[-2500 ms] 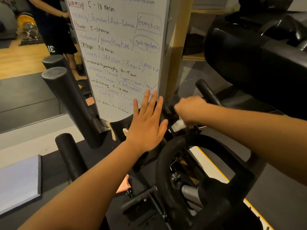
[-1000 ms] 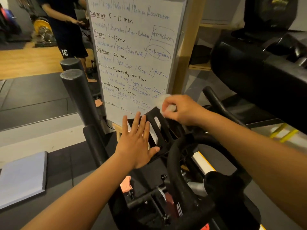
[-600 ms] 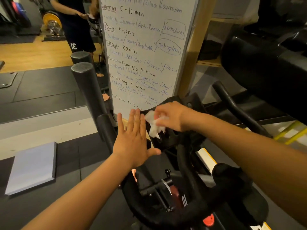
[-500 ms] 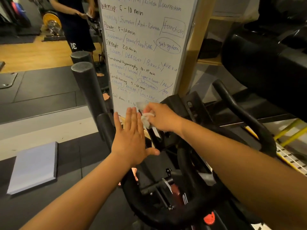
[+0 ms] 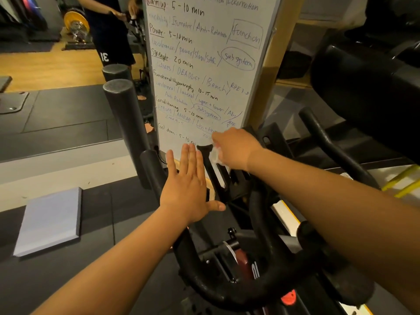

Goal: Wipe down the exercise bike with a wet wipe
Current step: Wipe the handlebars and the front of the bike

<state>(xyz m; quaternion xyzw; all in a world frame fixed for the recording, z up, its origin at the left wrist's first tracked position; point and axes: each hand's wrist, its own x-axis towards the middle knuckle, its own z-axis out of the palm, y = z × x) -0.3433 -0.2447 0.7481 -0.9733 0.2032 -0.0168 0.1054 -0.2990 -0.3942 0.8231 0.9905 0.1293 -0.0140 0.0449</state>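
Wiping top edge of the bike (image 5: 247,262) holder (image 5: 210,170) w/ the wet wipe (image 5: 214,155), bunched in R hand (image 5: 236,148) fingers; L hand (image 5: 186,187) flat, empty, just beside it. Next, I'd say: down the holder, then handlebars (image 5: 268,289).

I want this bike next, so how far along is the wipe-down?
Done: nothing shows as finished; no wet sheen can be made out. In hand: the right hand presses the wipe on the top of the black holder, while the left hand lies flat beside it. Left: probably the handlebar and the upright grip, both untouched.
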